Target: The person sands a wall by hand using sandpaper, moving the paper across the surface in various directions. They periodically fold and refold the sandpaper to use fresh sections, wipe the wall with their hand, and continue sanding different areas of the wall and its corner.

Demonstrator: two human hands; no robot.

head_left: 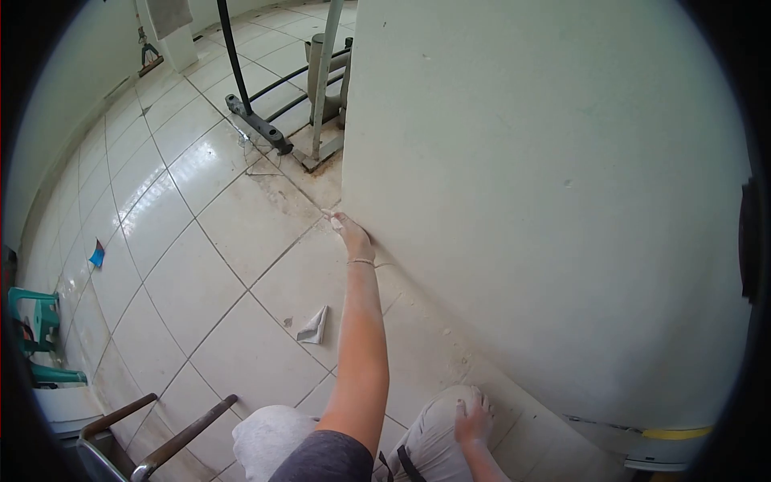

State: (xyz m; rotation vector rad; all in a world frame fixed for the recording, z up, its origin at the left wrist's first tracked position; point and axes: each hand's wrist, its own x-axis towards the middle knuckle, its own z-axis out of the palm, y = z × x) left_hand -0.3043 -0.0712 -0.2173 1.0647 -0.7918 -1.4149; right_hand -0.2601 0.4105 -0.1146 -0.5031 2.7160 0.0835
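My left hand (353, 238) reaches forward to the foot of the white wall (546, 161), close to its corner at the floor. Its fingers are closed, and a small whitish bit shows at the fingertips; I cannot make out what it is. White dust coats the hand and forearm. My right hand (473, 419) rests on my knee (434, 426), fingers laid over the trouser cloth, holding nothing visible. On the tiles left of my forearm lies a folded greyish sheet (313, 325), paper-like.
A metal frame with dark bars (261, 124) stands beyond the wall corner. A blue scrap (97, 254) lies on the tiled floor (217, 321). Green plastic stools (44, 321) are at left, a brown-railed metal frame (185, 434) at lower left. Something yellow (676, 433) lies by the wall at lower right.
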